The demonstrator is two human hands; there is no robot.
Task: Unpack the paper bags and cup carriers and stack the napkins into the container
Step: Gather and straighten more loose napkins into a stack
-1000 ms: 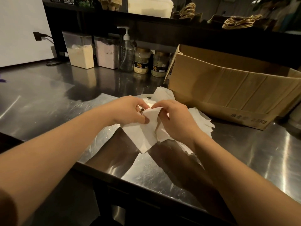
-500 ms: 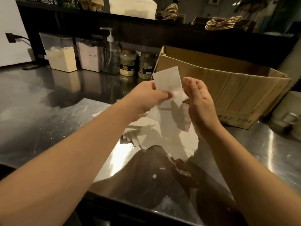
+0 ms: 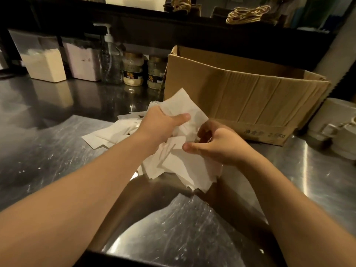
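Centre frame: left hand grips a bunch of white napkins, thumb curled across them, lifted above the steel counter. Right hand just right of it, fingers curled among the loose napkin pile on the counter. Open cardboard box right behind, centre right.

Café or restaurant prep area: stainless-steel counter, powder-filled ingredient bins, pump bottle, labelled jars, supply carton.
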